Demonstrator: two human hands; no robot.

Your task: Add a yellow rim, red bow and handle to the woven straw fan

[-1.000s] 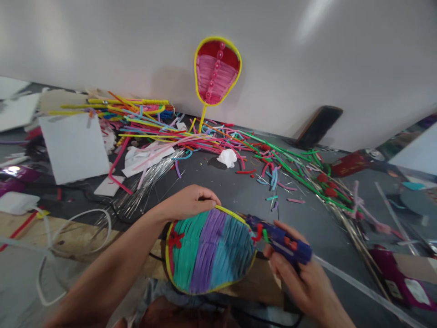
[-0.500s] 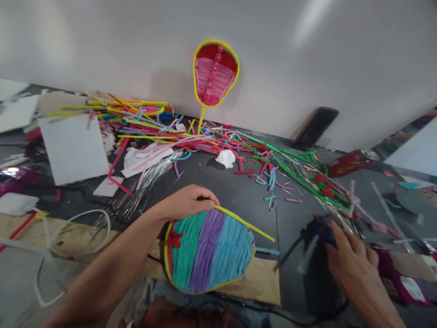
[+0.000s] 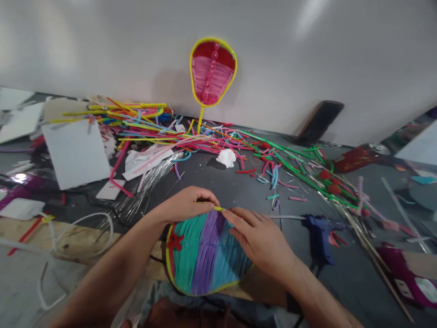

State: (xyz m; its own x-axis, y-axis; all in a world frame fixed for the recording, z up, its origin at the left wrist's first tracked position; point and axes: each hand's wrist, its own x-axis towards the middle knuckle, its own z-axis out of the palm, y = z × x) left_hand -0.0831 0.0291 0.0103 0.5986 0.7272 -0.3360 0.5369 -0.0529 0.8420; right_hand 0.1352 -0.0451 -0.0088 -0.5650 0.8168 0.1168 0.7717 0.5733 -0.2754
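A rounded fan of green, purple and blue pipe cleaners [image 3: 205,255], with a yellow edge and a small red flower, lies tilted at the table's front. My left hand [image 3: 189,202] pinches the yellow pipe cleaner [image 3: 217,208] along the fan's upper edge. Beside it, my right hand [image 3: 261,237] is closed with its fingertips on that same yellow strip. This hand hides the fan's right end and the rest of the strip. Right of my right hand, a blue glue gun [image 3: 319,234] rests on the dark table, touched by neither hand.
A finished pink and red fan [image 3: 213,73] stands against the wall. Loose pipe cleaners [image 3: 191,136], silver wires [image 3: 146,177], crumpled white tissue [image 3: 226,158] and white card [image 3: 77,155] cover the back. A phone [image 3: 319,123] and red can [image 3: 358,157] are at right; a white cable [image 3: 109,223] loops at left.
My right hand has let go of the glue gun, leaving it on the table, and moved left onto the yellow pipe cleaner. My left hand keeps its place on the fan's edge.
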